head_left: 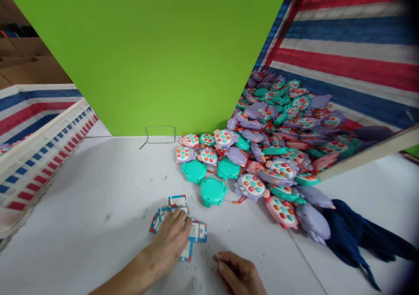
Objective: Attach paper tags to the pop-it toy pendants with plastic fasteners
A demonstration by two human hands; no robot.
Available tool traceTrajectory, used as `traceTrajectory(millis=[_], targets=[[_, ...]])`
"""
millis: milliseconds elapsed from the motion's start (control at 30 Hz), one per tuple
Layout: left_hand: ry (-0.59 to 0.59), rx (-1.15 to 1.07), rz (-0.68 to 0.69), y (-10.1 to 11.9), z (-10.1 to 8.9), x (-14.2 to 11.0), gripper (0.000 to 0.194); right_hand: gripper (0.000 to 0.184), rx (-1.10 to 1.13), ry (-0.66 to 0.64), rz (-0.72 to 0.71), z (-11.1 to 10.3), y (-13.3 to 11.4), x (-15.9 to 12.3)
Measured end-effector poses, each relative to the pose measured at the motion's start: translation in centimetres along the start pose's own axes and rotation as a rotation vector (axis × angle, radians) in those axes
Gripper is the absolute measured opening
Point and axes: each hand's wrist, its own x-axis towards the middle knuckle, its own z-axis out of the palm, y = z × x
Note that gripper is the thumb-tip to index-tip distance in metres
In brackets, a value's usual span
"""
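Note:
My left hand [175,234] is on a loose pile of small printed cards [199,231] with blue and red edges, its fingers bent and closed over them. The fingertips are partly hidden, so how many cards they grip does not show. Lower and to the right, my right hand [237,272] pinches a thin white strip [217,258] between thumb and forefinger, just above the white table. Beyond the cards lies a turquoise animal-shaped toy [212,191], back side up. Beside it is a purple toy [251,186] with coloured round buttons.
A large heap of similar toys [278,111] spills from a striped bin [347,37] on the right. Dark blue cloth [356,229] lies near it. A green panel [157,59] rises behind a bent wire frame [160,142]. A white slotted basket [42,164] stands left.

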Motion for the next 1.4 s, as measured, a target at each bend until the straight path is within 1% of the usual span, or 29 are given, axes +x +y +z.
traceTrajectory(millis=[67, 133, 267, 333, 433, 500, 567, 667, 767, 800, 867, 967, 1133, 1333, 1400], targets=[[0.013, -0.002, 0.018, -0.1, 0.2, -0.3, 0.032, 0.042, -0.008, -0.004, 0.005, 0.8, 0.0, 0.7], [0.027, -0.012, 0.017, -0.1, -0.2, -0.6, 0.034, 0.037, -0.045, -0.007, -0.027, 1.4, -0.2, 1.3], [0.026, -0.053, -0.023, 0.0, -0.9, -1.1, 0.036, 0.026, -0.085, 0.018, -0.169, 2.6, -1.1, 2.4], [0.024, -0.084, -0.039, -0.1, -0.7, -1.4, 0.038, 0.023, -0.085, 0.015, -0.203, 3.2, -1.6, 2.7], [0.085, -0.195, -0.086, -0.3, -0.1, -1.8, 0.036, 0.020, -0.093, -0.007, -0.207, 3.9, -2.3, 3.0], [0.121, -0.321, -0.147, -0.5, -0.2, -1.9, 0.024, 0.021, -0.086, -0.027, -0.220, 4.2, -2.9, 3.1], [0.128, -0.481, -0.227, -0.8, -0.8, -1.8, 0.014, 0.022, -0.079, -0.032, -0.265, 4.3, -3.6, 3.1], [0.145, -0.821, -0.346, -1.1, -2.3, -1.9, 0.017, 0.023, -0.087, 0.026, -0.308, 4.1, -4.6, 2.7], [0.167, -1.187, -0.397, -0.9, -3.2, -2.3, 0.020, 0.024, -0.089, 0.050, -0.306, 4.2, -5.4, 1.9], [0.167, -1.268, -0.410, -0.6, -3.3, -2.5, 0.021, 0.024, -0.085, 0.050, -0.303, 4.4, -5.6, 1.6], [0.167, -1.353, -0.450, 0.0, -3.3, -2.8, 0.020, 0.025, -0.069, 0.060, -0.288, 4.8, -5.9, 0.9], [0.187, -1.366, -0.482, 1.0, -3.3, -3.1, 0.016, 0.026, -0.033, 0.085, -0.243, 5.4, -6.1, 0.3], [0.228, -1.266, -0.457, 1.9, -3.5, -3.4, 0.013, 0.025, -0.028, 0.082, -0.223, 5.7, -6.0, 0.2], [0.175, -1.040, -0.360, 2.2, -3.2, -4.2, 0.014, 0.026, 0.012, 0.055, -0.245, 5.7, -6.0, -0.1], [0.142, -1.075, -0.317, 2.1, -3.3, -4.6, 0.015, 0.026, 0.025, 0.007, -0.220, 5.3, -6.0, -0.2]])
